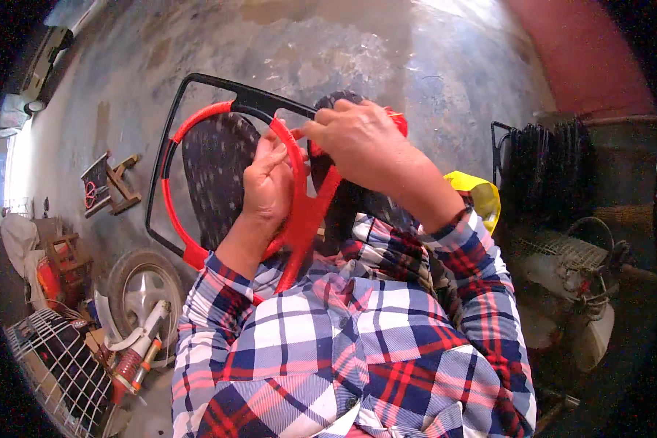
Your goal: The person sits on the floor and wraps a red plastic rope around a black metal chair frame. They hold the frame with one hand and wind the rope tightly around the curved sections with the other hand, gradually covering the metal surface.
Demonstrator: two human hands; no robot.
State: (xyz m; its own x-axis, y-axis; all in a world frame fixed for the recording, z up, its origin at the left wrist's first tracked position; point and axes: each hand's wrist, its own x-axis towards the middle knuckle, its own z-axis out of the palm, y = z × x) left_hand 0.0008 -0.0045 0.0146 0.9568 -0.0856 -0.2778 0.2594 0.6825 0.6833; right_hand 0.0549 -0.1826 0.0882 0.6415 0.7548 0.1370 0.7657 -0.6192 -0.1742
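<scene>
The left hand (266,191) grasps the right side of a round ring wrapped in red with black stretches (298,164), joined to a black, round-cornered rectangular frame (252,97) extending leftward past that hand. Just beside it, the right hand (361,142) pinches a slim red strip (298,133). Any markings on the glossy yellow sheet (488,191) beyond the right wrist are illegible.

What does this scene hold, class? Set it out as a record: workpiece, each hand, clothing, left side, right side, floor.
workpiece: black frame with a mostly red-covered ring
left hand: at the ring's right side, fingers bent
right hand: beside the left, fingers bent; exact grip hidden
clothing: plaid shirt
left side: spoked wheel
right side: stacked black frames
floor: grey, blotchy
</scene>
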